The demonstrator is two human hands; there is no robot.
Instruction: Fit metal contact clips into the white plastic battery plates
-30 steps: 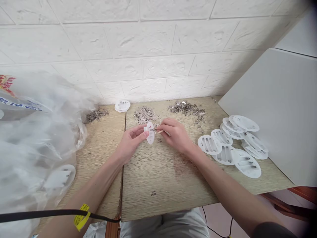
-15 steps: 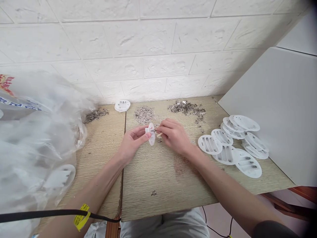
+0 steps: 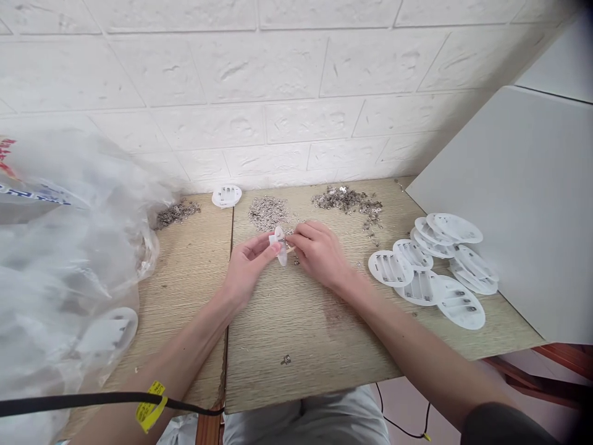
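My left hand (image 3: pixel 250 262) is closed on a white plastic battery holder (image 3: pixel 281 254), an oval plate tilted nearly edge-on, with the thumb on its face. My right hand (image 3: pixel 319 252) is closed, its fingertips against the plate's right side. A thin light-brown stick (image 3: pixel 291 250) pokes out from under those fingers. Whatever else is pinched at the fingertips is too small to make out. Just beyond both hands lies a heap of small silvery metal pieces (image 3: pixel 269 213). A heap of metal battery contacts (image 3: pixel 345 199) sits farther right.
Several finished-looking white battery holders (image 3: pixel 391 269) overlap on the right, beside a grey panel (image 3: pixel 509 204). One white oval holder (image 3: pixel 227 196) lies by the wall. A clear plastic bag (image 3: pixel 69 247) covers the left. Near the front edge is a single contact (image 3: pixel 286 360). A black cable (image 3: pixel 92 398) crosses low.
My right fingertips have come closer to the battery holder and now touch it. The holder has turned slightly more edge-on, and the view has shifted a little.
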